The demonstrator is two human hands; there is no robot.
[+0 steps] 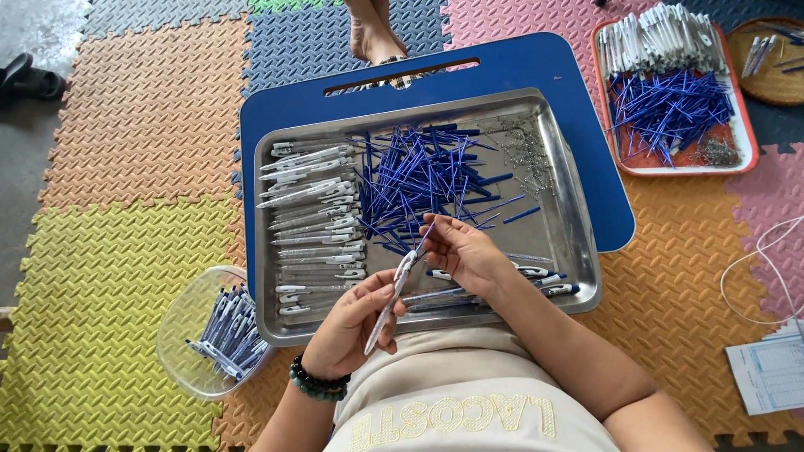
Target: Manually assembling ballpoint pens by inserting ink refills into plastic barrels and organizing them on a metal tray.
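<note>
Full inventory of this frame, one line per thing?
steel tray: one, silver, on the blue board
blue board: one, under the tray
pen barrels: many, white, tray left
refills: many, blue, tray middle
springs: a pile, metal, tray back right
plastic tub: one, clear, holding finished pens, left of the tray
red tray: one, with barrels and refills, far right
foam mats: several, mixed colours, floor
left hand: holds pen barrel
right hand: at the barrel's top
</note>
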